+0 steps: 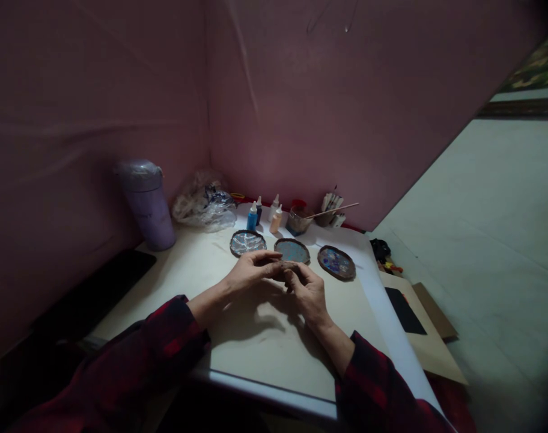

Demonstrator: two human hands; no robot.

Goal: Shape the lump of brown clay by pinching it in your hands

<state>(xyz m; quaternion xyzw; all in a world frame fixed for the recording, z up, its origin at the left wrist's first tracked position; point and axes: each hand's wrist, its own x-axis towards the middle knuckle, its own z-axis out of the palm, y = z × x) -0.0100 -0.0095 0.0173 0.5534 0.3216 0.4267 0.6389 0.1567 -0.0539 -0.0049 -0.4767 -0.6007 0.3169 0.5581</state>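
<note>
Head view: left hand (255,269) and right hand (310,293) pinch a small brown piece (291,266) just below frame centre

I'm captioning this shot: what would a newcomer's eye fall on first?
Probably the left hand and right hand, meeting over the pale table around a small brownish piece, mostly hidden. Just beyond them, three dark-rimmed discs lie in a row; a tall purple tumbler stands toward the picture's left.
</note>
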